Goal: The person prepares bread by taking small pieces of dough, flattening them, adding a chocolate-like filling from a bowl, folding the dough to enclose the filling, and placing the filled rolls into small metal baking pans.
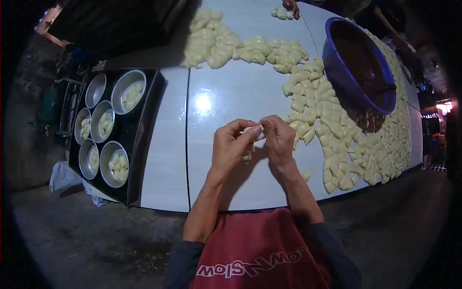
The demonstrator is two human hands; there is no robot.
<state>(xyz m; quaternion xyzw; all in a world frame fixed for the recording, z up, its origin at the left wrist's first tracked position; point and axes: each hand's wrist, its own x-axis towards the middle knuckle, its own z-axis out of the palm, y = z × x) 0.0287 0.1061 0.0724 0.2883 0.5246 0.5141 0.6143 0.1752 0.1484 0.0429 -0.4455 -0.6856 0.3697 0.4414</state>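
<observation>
Over the near part of the white table point(216, 178), my left hand point(231, 144) and my right hand point(279, 142) meet with fingertips together. Between them is a small piece of pale dough point(260, 136), pinched by both thumbs and forefingers. More pale dough shows below the left hand's fingers, partly hidden. Many flattened dough pieces point(332, 139) lie close together to the right of my right hand. Another spread of dough pieces point(231, 45) runs across the far side of the table.
On the left, a dark tray point(144, 130) holds several round metal pans point(115, 164), most with dough pieces inside. A large blue basin point(332, 67) with a brown filling stands at the far right. Another person's hand point(291, 6) is at the far edge beside a few dough pieces.
</observation>
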